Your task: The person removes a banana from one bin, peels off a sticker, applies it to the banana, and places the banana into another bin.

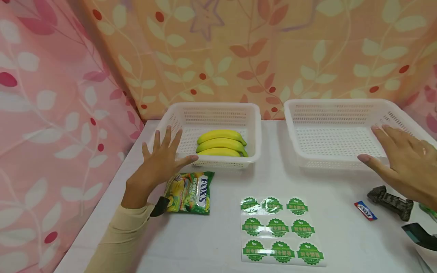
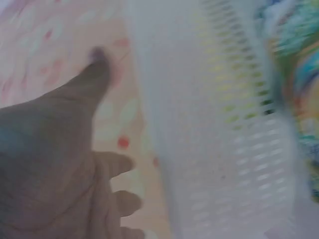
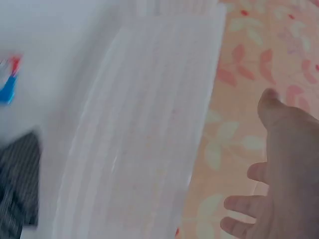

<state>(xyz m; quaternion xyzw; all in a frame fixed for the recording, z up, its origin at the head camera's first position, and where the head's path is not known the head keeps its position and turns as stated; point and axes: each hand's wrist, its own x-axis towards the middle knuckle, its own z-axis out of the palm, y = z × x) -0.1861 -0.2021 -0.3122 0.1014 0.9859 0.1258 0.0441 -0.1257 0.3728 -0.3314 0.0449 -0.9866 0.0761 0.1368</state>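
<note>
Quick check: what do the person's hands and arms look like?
The left hand and right hand are ungloved. A plain beige long sleeve covers the left forearm, with a black piece protruding by the cuff. A dark curved piece shows near the right wrist.

A passable gap parts two obstacles, the left basket (image 1: pixel 215 116) and right basket (image 1: pixel 332 140).

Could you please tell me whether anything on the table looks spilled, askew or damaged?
Nothing looks spilled or plainly damaged. At most, the FOX'S bag lies with its lettering sideways, and the red-and-blue packet lies at a slant beside the dark object.
</note>
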